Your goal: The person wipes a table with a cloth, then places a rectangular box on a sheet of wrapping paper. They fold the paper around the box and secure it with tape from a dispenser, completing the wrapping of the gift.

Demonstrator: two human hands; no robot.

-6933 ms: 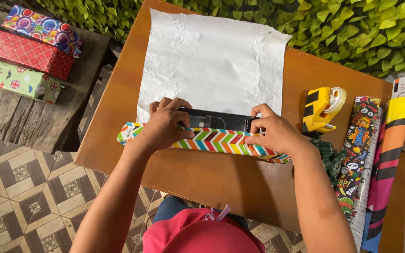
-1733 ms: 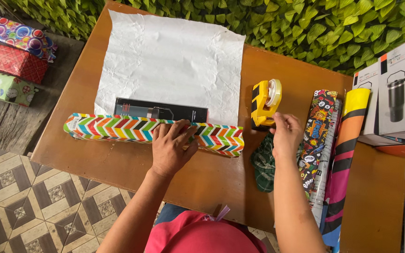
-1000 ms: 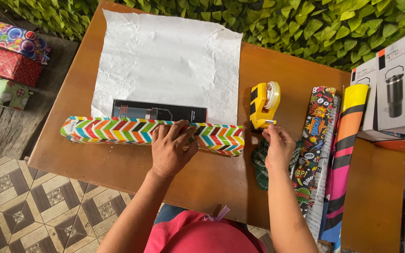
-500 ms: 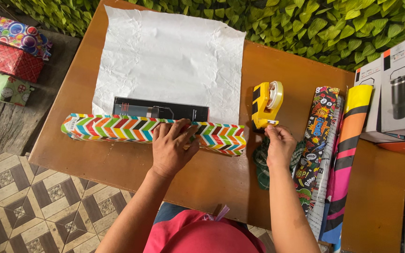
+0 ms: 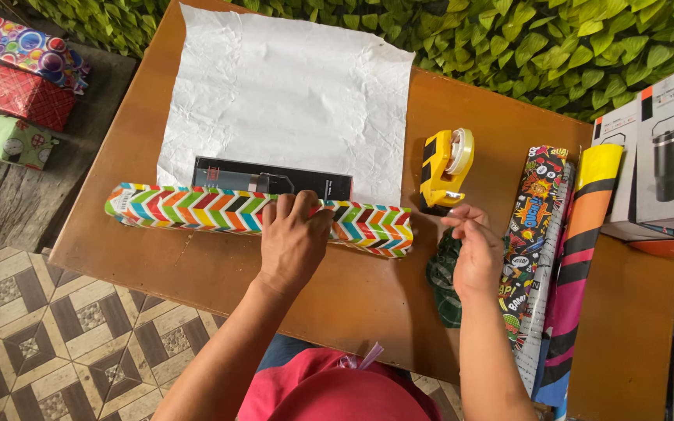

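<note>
Your left hand [image 5: 294, 242] pressed flat on the wrapping paper [image 5: 196, 210]; right hand [image 5: 473, 249] fingers pinched, contents unclear. Risk: lifting would let the fold spring open.

**Paper, plastic, wood and cloth**

The surface [image 5: 337, 304] is smooth brown wood with a dull sheen. The white sheet [image 5: 290, 86] on it is matt paper, finely crinkled all over. The chevron wrap [image 5: 196, 210] is smooth printed paper with a slight gloss, and the black box [image 5: 274, 178] looks like satin card. The tape dispenser [image 5: 440, 168] is hard, shiny yellow plastic. The green checked cloth [image 5: 445, 281] is soft woven fabric. The paper rolls [image 5: 563, 234] look glossy.
</note>
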